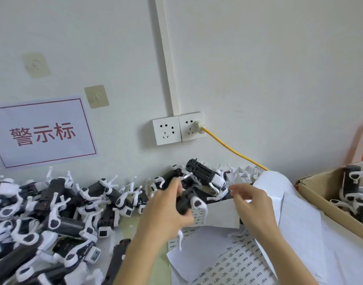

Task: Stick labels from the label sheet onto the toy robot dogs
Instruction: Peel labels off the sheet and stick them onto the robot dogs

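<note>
A person's left hand (166, 204) grips a black and white toy dog (188, 202) above a label sheet (234, 262) on the table, beside a pile of dogs (53, 212) at the left. The right hand (250, 200), blurred, has its fingers curled near a folded sheet (221, 214); whether it pinches anything cannot be told. A box (324, 200) of dogs sits at the right.

Bright, even, diffuse light fills the view, leaving only faint, soft shadows on the white wall (258, 68) and no glare. Both hands and the toy they hold show motion blur. The wide lens bends the conduit (167, 58) and tilts the sign (43, 132) toward the edges.
</note>
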`<state>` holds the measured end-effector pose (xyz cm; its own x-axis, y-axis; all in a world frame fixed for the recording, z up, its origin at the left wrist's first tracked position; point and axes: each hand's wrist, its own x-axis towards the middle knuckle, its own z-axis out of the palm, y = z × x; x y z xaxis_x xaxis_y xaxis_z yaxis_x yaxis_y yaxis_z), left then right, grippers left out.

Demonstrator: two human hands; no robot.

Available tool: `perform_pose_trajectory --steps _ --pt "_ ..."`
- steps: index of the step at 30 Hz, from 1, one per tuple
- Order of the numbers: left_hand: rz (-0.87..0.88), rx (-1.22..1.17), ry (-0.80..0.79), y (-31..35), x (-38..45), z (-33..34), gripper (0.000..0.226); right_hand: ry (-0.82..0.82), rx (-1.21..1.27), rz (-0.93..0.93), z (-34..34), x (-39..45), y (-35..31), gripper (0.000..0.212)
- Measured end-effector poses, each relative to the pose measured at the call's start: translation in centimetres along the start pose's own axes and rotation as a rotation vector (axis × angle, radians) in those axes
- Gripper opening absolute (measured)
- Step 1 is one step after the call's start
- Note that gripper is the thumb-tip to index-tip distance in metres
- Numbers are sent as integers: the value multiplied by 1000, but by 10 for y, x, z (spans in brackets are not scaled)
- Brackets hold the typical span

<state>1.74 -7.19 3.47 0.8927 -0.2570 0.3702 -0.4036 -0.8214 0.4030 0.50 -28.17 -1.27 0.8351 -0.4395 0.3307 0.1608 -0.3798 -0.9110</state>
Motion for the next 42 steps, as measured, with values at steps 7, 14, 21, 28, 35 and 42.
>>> perform_pose_trajectory --steps 7,14,21,28,35,42 --pt "47 115 45 -25 -22 21 39 -83 -303 -147 10 -3 0 34" --pt "-83 160 -23 -48 -15 21 42 -256 -670 -179 18 -12 -4 69" --pt "-144 98 -109 -46 -11 21 43 -177 -454 28 22 -9 -10 50" --pt "-224 86 -84 -47 -13 17 46 48 227 156 5 0 -19 35" --pt "-118 -205 79 -18 -7 15 21 -42 655 281 5 1 -23 33" --pt "-432 -1092 51 19 1 14 38 -163 864 228 18 -7 -35 28"
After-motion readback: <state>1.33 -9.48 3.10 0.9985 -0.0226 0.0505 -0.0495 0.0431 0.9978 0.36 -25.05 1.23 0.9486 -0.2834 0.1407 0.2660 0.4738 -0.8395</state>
